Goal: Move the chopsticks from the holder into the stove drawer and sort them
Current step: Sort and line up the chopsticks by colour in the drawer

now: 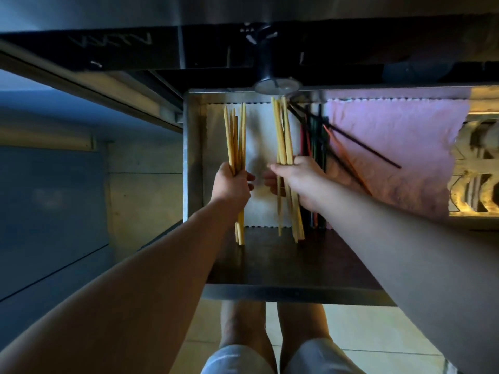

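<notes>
Sorting stage, I'd say: the left hand (232, 182) clutched the left bunch (235, 136) of pale chopsticks and the right hand (301, 179) clutched the right bunch (282, 130), both over the open drawer (192, 157). The dark chopsticks (316, 141) lay loose alongside. Next move probably needed each bunch laid down straight.

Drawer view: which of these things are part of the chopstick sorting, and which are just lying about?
Part of the job:
left hand, gripping the left pale bundle
right hand, gripping the right pale bundle
dark and coloured chopsticks
drawer

Just there:
white liner
pink cloth
black knob above the drawer
</notes>
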Action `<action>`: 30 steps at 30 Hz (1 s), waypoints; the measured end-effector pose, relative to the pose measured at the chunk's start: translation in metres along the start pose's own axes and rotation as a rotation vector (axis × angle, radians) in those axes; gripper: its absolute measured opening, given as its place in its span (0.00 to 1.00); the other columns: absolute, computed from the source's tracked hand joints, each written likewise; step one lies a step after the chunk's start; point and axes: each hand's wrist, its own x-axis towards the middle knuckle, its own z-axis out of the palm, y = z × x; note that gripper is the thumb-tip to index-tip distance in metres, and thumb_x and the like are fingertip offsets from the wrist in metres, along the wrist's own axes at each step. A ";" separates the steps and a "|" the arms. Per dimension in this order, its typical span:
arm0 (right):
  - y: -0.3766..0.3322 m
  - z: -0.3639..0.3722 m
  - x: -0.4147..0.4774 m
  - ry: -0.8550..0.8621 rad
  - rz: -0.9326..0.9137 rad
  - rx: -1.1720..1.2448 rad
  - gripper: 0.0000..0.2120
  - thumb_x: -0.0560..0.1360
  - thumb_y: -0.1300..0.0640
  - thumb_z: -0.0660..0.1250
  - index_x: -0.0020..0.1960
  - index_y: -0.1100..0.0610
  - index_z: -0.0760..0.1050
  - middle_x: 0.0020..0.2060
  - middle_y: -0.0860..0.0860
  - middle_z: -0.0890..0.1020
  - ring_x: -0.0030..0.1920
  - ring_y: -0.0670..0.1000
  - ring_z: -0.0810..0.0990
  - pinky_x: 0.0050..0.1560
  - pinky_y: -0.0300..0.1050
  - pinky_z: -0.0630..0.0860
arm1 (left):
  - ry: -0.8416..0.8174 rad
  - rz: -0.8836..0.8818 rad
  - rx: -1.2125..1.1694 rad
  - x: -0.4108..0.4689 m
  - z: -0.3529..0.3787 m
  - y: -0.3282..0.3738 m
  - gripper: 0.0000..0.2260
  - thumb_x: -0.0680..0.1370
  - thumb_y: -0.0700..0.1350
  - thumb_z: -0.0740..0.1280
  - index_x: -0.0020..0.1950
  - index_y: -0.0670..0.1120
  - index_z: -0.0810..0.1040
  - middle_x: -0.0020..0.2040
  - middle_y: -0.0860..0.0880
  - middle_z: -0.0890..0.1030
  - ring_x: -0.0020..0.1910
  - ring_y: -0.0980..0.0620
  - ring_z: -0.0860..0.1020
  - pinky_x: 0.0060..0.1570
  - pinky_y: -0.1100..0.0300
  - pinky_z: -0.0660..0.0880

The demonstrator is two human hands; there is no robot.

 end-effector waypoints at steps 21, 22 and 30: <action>-0.008 0.061 0.008 0.304 -0.114 -0.338 0.17 0.77 0.58 0.65 0.65 0.52 0.72 0.61 0.53 0.77 0.57 0.54 0.78 0.54 0.46 0.77 | -0.186 0.209 0.960 0.004 -0.032 0.001 0.38 0.79 0.36 0.60 0.80 0.51 0.41 0.78 0.56 0.32 0.79 0.45 0.46 0.73 0.47 0.58; -0.009 0.064 0.008 0.292 -0.120 -0.338 0.17 0.76 0.57 0.65 0.65 0.52 0.73 0.60 0.52 0.78 0.56 0.53 0.78 0.55 0.47 0.77 | -0.214 0.194 1.001 0.007 -0.033 -0.001 0.38 0.79 0.38 0.61 0.80 0.51 0.40 0.78 0.56 0.31 0.79 0.46 0.46 0.73 0.46 0.57; -0.004 0.069 0.009 0.253 -0.052 -0.253 0.15 0.77 0.58 0.63 0.63 0.53 0.74 0.56 0.49 0.77 0.57 0.51 0.77 0.51 0.42 0.72 | -0.227 0.172 1.093 0.008 -0.038 -0.006 0.39 0.80 0.41 0.63 0.79 0.47 0.37 0.76 0.53 0.28 0.79 0.46 0.46 0.73 0.47 0.59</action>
